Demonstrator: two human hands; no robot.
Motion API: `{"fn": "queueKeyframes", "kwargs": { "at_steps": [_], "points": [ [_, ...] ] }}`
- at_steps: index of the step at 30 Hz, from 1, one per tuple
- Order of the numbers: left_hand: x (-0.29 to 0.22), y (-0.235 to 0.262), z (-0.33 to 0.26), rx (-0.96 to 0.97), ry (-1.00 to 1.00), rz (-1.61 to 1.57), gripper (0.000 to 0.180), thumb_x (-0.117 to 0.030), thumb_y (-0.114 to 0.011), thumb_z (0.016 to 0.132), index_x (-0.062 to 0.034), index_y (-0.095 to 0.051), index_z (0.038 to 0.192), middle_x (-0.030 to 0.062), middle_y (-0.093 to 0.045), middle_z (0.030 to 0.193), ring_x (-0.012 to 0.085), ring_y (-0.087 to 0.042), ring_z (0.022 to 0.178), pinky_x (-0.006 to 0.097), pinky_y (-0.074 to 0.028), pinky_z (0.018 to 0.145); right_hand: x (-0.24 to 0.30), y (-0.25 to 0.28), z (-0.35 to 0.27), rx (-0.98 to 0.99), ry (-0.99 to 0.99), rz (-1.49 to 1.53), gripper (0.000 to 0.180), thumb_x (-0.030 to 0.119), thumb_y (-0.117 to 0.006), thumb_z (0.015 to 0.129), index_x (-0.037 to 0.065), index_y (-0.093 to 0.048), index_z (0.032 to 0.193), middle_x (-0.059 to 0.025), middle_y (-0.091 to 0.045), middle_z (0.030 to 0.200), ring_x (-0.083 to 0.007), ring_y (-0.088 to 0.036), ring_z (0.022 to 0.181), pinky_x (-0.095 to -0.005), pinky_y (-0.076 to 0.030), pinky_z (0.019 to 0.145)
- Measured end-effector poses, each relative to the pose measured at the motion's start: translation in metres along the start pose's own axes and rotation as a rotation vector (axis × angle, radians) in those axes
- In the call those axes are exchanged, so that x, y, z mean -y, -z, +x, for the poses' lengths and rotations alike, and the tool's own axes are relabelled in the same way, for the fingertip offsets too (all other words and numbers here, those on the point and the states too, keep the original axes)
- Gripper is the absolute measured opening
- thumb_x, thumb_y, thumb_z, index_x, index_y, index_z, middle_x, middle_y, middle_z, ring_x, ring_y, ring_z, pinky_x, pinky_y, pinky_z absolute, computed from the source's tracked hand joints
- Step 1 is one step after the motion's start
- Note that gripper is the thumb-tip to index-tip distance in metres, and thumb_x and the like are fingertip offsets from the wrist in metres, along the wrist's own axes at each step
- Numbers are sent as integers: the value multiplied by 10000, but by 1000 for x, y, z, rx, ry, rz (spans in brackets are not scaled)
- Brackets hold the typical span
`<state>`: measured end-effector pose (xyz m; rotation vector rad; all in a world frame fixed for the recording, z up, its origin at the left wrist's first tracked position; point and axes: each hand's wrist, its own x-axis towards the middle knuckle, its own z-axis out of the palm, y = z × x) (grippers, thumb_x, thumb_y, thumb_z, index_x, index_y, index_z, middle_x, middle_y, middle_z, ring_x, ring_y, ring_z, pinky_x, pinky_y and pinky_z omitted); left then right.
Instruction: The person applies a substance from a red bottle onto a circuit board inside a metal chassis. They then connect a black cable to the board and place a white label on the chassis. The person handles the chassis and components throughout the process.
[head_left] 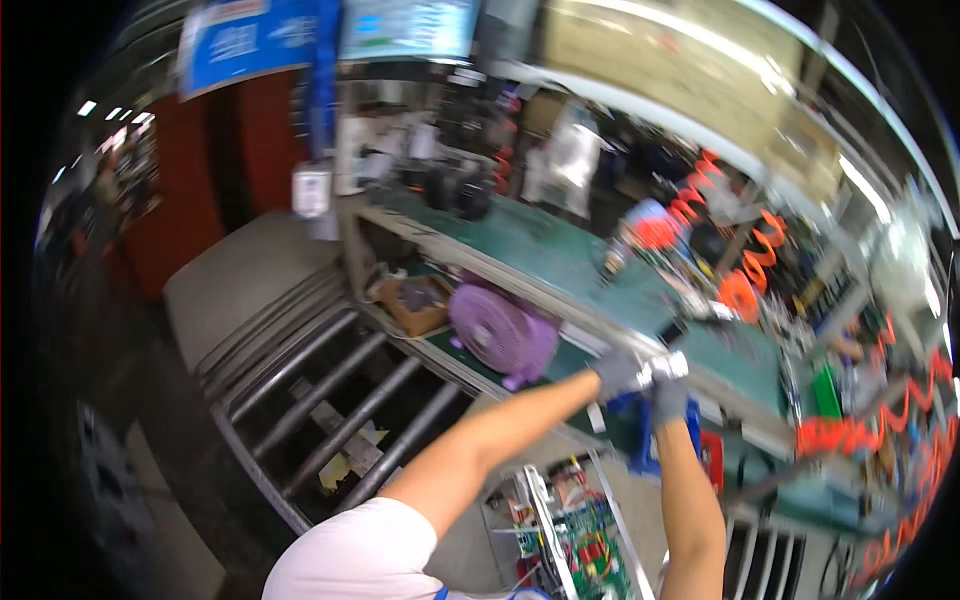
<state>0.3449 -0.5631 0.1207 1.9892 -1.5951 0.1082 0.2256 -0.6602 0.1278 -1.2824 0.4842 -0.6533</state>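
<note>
Both my arms reach forward to the front edge of the green-topped workbench (560, 260). My left hand (618, 373), in a grey glove, meets my right hand (668, 395), also in a grey glove. The fingers of both hands look closed around something small and whitish, too blurred to name. Just beneath them is a blue bin (648, 455), with a red bin (712, 458) beside it. Nearer to me, an open metal chassis with green circuit boards (590, 535) lies below and between my forearms.
A purple fan (500, 330) and a cardboard box (415, 308) stand on the shelf under the bench. To the left runs a roller conveyor (350, 430). Orange coiled hoses (765, 245) hang over the bench, and a red-tipped tool (650, 230) is above its top.
</note>
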Motion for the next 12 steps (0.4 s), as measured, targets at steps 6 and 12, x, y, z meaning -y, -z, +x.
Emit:
{"fn": "queueKeyframes", "kwargs": {
  "at_steps": [6, 12],
  "points": [
    [-46, -8, -45, -81, 360, -327, 240, -334, -556, 755, -129, -653, 833, 128, -648, 759, 289, -638, 721, 396, -481, 647, -24, 17, -47, -90, 55, -136, 111, 145, -591, 860, 36, -580, 876, -29, -592, 725, -102, -550, 569, -232, -438, 460],
    [-84, -16, -68, 29, 335, -242, 225, -293, -548, 764, -138, -663, 879, 127, -657, 899, 305, -623, 894, 455, -440, 821, -40, 26, -92, -203, -69, 126, 281, 249, -597, 874, 88, -494, 1080, -80, -636, 824, -161, -617, 613, -265, -506, 477]
  ]
}}
